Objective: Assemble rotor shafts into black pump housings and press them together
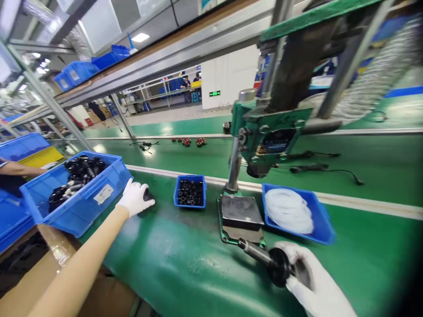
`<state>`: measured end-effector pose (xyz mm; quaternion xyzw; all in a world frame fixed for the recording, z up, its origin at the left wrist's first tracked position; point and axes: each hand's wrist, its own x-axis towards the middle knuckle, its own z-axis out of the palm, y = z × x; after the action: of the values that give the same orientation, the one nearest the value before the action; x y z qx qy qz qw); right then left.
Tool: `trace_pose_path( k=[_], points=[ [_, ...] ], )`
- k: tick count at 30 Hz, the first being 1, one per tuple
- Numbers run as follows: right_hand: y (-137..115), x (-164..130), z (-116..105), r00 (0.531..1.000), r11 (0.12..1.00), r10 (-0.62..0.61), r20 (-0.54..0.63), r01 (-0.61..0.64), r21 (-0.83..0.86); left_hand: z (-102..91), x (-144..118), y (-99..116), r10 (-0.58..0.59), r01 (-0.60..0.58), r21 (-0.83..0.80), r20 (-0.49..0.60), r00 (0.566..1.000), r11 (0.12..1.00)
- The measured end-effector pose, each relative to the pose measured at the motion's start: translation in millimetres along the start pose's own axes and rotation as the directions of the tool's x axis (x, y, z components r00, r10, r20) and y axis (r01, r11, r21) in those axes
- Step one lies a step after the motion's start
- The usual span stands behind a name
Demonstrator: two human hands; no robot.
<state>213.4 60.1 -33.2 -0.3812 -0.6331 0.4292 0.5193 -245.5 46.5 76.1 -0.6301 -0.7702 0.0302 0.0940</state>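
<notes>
My right hand [312, 275], in a white glove, grips a black part with a round flange and a metal shaft [259, 253]. The shaft points left, just short of the base plate [243, 211] of a green bench press [264, 132]. On the left, my gloved left hand [135, 198] is closed around a small dark part [147, 194], mostly hidden by the fingers, low over the green bench. Beside that hand stands a large blue bin [105, 193] of black parts [84, 169]. A small blue tray [190, 205] holds black rings [191, 192].
Right of the press, a blue tray [322, 220] carries coiled white tubing [289, 210]. Behind a pale rail lies a green belt with red parts [187, 142] and black cables [310, 167]. Another person's arm [24, 169] reaches in at far left. A shelf beam crosses overhead.
</notes>
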Motion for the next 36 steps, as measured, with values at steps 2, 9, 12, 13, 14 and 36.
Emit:
trace_pose_path(
  k=[2,9,12,13,14,36],
  points=[
    [-19.8,-3.0,4.8,0.998,0.997,0.050,0.032,-0.052,0.057,-4.4,-29.0,27.2,0.111,-0.110,-0.011,0.020,0.994,0.994],
    [-42.3,-1.9,15.3,0.996,0.955,0.088,0.002,-0.085,0.284,-14.9,-100.2,108.7,0.478,-0.465,-0.108,0.180,0.860,0.879],
    [-43.6,-4.1,16.8,0.997,0.948,0.077,-0.010,-0.070,0.311,-21.4,-106.7,138.7,0.542,-0.519,-0.158,0.222,0.811,0.840],
    [-44.0,-4.9,17.2,0.997,0.941,0.078,-0.004,-0.072,0.330,-23.4,-106.5,146.3,0.552,-0.528,-0.162,0.228,0.802,0.834],
    [-44.6,-5.5,17.5,0.997,0.933,0.080,0.006,-0.077,0.351,-24.9,-105.9,152.2,0.560,-0.534,-0.171,0.226,0.797,0.828],
    [-92.5,-53.5,38.5,0.997,0.980,-0.021,0.076,0.006,0.197,1.8,-127.0,193.3,-0.028,-0.297,-0.909,-0.302,0.953,-0.294]
  ],
)
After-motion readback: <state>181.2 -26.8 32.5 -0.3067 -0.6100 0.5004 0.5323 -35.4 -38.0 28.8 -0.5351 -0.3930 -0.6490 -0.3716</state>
